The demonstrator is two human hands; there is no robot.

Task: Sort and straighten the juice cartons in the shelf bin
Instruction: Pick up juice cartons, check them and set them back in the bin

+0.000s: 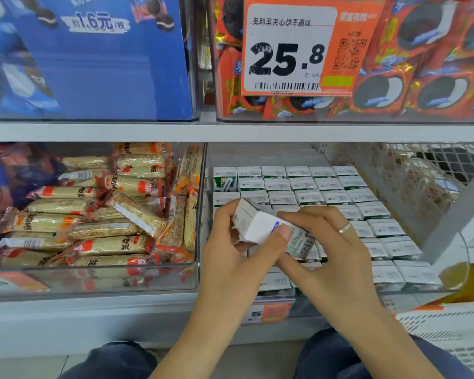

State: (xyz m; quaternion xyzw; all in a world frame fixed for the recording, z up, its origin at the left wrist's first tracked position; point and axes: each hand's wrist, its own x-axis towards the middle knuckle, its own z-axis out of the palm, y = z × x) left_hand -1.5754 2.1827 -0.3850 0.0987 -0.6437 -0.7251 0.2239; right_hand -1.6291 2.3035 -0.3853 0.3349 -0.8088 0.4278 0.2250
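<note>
A clear shelf bin (461, 250) holds several rows of small white-and-green juice cartons (308, 196), most standing upright with their tops showing. One carton (257, 224) is lifted above the front-left rows and lies tilted on its side. My left hand (230, 258) grips it from the left and below, thumb across its white face. My right hand (326, 242), with a ring on one finger, holds its right end from above. At the back left, one carton (224, 181) shows its green front face.
To the left stands a clear bin (93, 280) of wrapped snack bars. A wire mesh divider (411, 170) borders the carton bin on the right. The shelf above carries cookie packs and an orange price tag (298, 47). My knees show at the bottom.
</note>
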